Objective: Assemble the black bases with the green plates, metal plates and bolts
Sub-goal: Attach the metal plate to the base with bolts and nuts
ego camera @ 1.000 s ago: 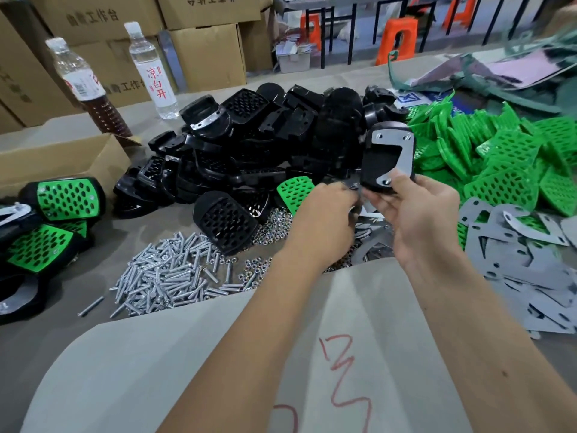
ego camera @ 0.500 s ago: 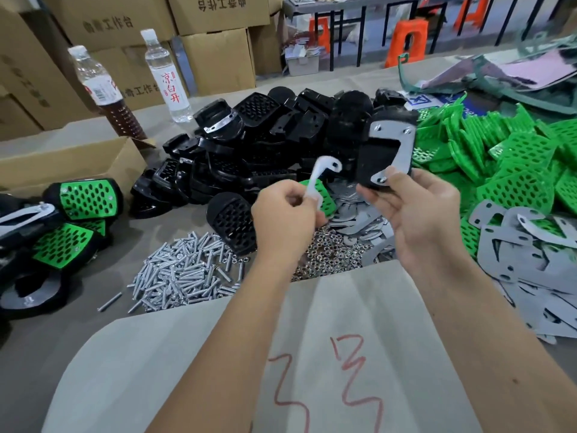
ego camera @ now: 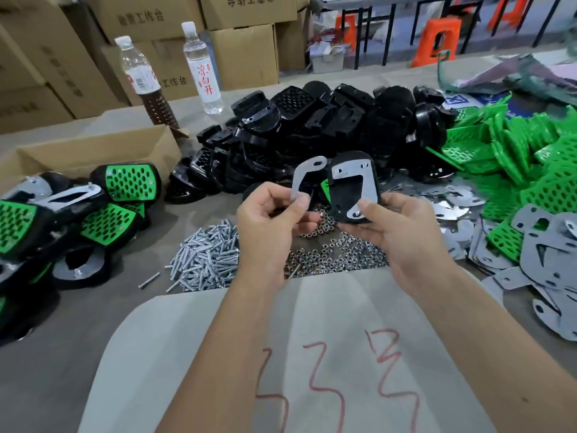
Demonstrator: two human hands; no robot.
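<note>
My right hand [ego camera: 396,226] grips a black base [ego camera: 345,198] upright, with a metal plate [ego camera: 354,179] lying on its face under my thumb. Just to its left, my left hand [ego camera: 268,217] pinches a curved metal plate [ego camera: 304,176] by its lower end, held apart from the base. Below both hands lie a heap of bolts [ego camera: 206,256] and a heap of nuts [ego camera: 331,254]. A pile of black bases [ego camera: 312,132] sits behind, green plates [ego camera: 524,157] are heaped at the right, and loose metal plates [ego camera: 543,254] lie at the right front.
Finished green-and-black assemblies [ego camera: 62,210] lie at the left beside an open cardboard box [ego camera: 93,151]. Two bottles [ego camera: 203,67] stand at the back before stacked cartons. A grey sheet with red marks [ego camera: 281,354] covers the near table.
My left hand picked a curved metal plate out of the parts heap and raised it beside the base. The right hand drew the base slightly nearer and lower.
</note>
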